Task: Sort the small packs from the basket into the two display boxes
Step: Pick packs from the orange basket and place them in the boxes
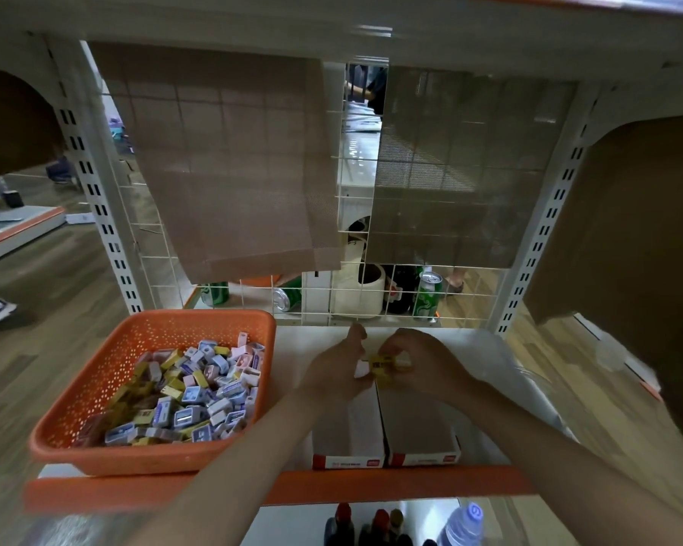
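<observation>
Two hands meet mid-frame over the far end of the display boxes (415, 425), the right hand (424, 360) pinching yellow packs (383, 366) and the left hand (338, 366) holding a white pack (361, 369), so each colour should be laid flat and neat in its own box.

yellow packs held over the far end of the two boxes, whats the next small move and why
Probably lower the yellow packs into the far end of the right display box and let go. The right hand pinches them just above the line between it and the left display box, the left hand close beside; both boxes look mostly empty, and the basket holds many more.
</observation>
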